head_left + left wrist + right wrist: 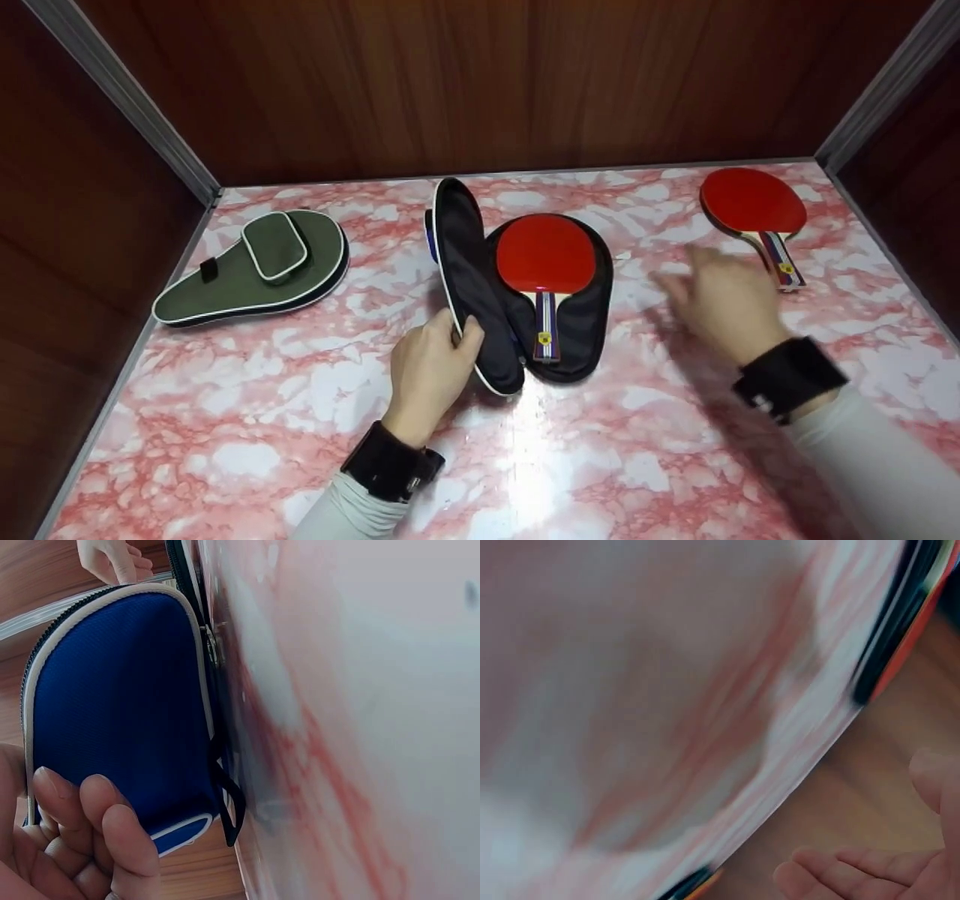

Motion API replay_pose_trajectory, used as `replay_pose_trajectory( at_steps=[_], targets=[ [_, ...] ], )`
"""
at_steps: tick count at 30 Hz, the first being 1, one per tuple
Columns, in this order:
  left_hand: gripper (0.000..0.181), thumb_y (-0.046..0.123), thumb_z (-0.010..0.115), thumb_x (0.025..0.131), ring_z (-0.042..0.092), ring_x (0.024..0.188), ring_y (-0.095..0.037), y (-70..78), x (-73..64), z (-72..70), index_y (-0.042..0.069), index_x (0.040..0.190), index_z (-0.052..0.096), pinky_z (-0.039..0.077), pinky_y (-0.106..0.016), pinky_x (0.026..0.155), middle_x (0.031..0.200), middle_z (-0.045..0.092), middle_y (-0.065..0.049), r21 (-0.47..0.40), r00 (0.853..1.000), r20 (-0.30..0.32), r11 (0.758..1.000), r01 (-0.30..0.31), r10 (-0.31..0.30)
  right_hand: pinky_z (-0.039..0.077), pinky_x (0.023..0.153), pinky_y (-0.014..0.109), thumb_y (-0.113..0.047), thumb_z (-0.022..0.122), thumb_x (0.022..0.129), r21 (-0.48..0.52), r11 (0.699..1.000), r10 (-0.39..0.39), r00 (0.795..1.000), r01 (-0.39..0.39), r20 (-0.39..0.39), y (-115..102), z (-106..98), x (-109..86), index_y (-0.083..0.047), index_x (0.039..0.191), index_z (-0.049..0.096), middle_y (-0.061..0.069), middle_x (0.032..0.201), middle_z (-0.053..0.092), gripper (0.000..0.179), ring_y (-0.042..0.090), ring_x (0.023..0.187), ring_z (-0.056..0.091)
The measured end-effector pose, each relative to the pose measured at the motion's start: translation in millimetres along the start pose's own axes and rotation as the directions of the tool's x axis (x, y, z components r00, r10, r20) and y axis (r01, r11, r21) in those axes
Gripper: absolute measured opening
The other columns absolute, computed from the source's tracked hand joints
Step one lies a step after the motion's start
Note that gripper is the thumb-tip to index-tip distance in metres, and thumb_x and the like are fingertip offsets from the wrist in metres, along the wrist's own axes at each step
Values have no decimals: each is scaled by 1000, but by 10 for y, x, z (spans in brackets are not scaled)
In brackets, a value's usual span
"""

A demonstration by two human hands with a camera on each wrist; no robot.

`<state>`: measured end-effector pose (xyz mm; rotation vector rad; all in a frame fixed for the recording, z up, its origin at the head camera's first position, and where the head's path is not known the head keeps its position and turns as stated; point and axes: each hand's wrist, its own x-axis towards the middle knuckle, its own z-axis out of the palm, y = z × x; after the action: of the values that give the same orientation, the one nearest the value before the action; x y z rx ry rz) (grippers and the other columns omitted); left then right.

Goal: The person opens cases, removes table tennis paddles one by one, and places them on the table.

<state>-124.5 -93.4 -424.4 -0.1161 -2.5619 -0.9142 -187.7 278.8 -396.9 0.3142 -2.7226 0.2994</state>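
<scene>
My left hand (pixel 431 367) pinches the edge of the raised cover (pixel 476 292) of a table tennis bat case, thumb on its black lining. Blue fabric with white piping makes up the cover's outside (pixel 120 697) in the left wrist view. On the black lower half (pixel 589 345) of the case lies a red table tennis bat (pixel 545 251), handle toward me. My right hand (pixel 727 304), blurred, hovers above the table between the case and a second red bat (pixel 754 199); its fingers (pixel 855 874) look loosely extended and hold nothing in the right wrist view.
A closed green bat case (pixel 217 289) with a small front pocket lies at the left. The table (pixel 247 457) has a red and white marbled top. Dark wooden panels (pixel 480 82) enclose it at the back and both sides.
</scene>
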Motion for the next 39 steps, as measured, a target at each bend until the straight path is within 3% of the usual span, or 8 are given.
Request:
replay_pose_trajectory(
  at_steps=[5,14,17,23,27,33,39],
  targets=[
    [38,26,67,100,58,52,-37,1,-3,4,18,68,48,43,-50,50,55,40,5,-1,1000,-3,1000,-1,1,56,83,69,-51,72,106,77,997,-35,997,30,64,-430,102,-142,10,144,64,32,120,75,72,53,103,73],
    [38,27,66,101,57,51,-35,2,7,-3,18,68,48,42,-49,50,55,43,4,0,1000,8,1000,-2,2,60,87,61,-51,78,102,119,976,-192,980,185,51,-1040,283,-215,7,133,70,25,123,73,67,44,109,71],
    [38,28,66,101,56,52,-34,0,8,-10,19,68,48,42,-48,51,55,44,3,-1,1000,16,1000,5,-5,60,85,58,-52,80,100,103,971,-222,973,216,57,-1175,342,-200,8,126,71,24,115,71,66,43,105,69],
    [36,29,66,101,61,55,-35,17,3,-14,19,69,52,44,-50,53,55,48,3,-9,999,29,1000,20,-20,60,74,55,-58,81,96,22,968,-251,965,250,73,-1350,399,-165,8,98,70,20,89,64,67,43,86,67],
    [36,30,66,101,61,56,-37,27,10,-7,19,70,52,44,-51,54,56,48,3,-7,999,37,1000,26,-25,60,65,55,-62,81,95,-22,971,-236,969,238,66,-1421,408,-134,9,99,74,19,84,67,71,41,78,69],
    [36,31,66,101,61,56,-37,36,16,-10,19,70,52,44,-51,53,56,48,2,-3,999,36,1000,23,-23,57,54,55,-62,83,93,-83,973,-209,975,215,69,-1467,416,-87,4,79,72,17,72,63,68,40,68,68],
    [37,32,66,101,60,55,-37,26,6,-11,19,69,51,43,-50,53,55,47,3,1,999,37,1000,27,-27,60,65,60,-52,78,97,-69,988,-125,972,141,198,-1490,452,-30,8,92,76,23,85,69,61,45,82,71]
  ],
)
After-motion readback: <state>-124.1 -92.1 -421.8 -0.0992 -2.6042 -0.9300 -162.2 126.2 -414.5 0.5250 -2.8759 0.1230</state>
